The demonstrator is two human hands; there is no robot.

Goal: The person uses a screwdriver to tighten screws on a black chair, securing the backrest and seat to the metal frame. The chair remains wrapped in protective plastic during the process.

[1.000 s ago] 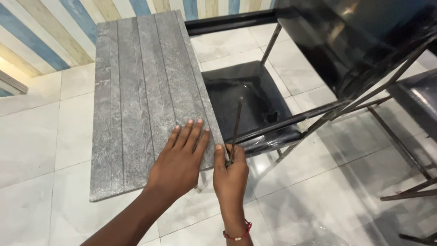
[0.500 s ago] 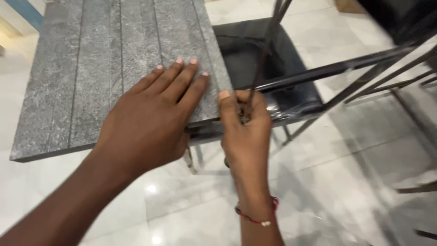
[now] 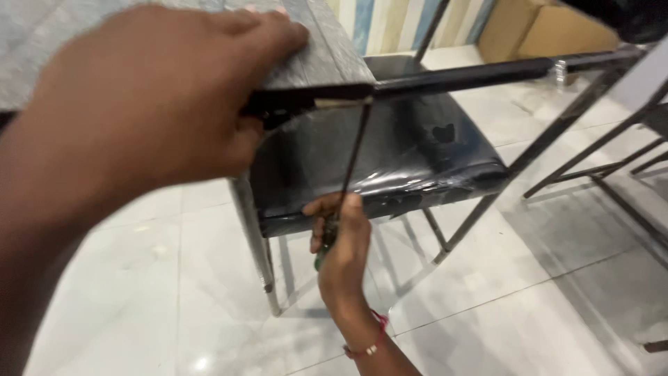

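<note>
My left hand (image 3: 153,97) lies flat on the near edge of a grey slatted table top (image 3: 327,49), with its thumb under the dark frame. Below it, my right hand (image 3: 341,240) is closed on the green handle of a long screwdriver (image 3: 355,150). The thin shaft points straight up, and its tip meets the underside of the table edge where a black metal bar (image 3: 480,69) joins it. A red thread band is on my right wrist.
A black padded chair seat (image 3: 417,150) wrapped in shiny film stands under the table, on thin metal legs (image 3: 254,240). More metal chair legs (image 3: 598,160) cross at the right. A cardboard box (image 3: 529,31) sits by the striped wall. White glossy floor tiles (image 3: 529,306) lie below.
The view has dropped lower and closer to the table edge. My right hand has slid down from the edge to below the seat, so the screwdriver now points up at the table's underside.
</note>
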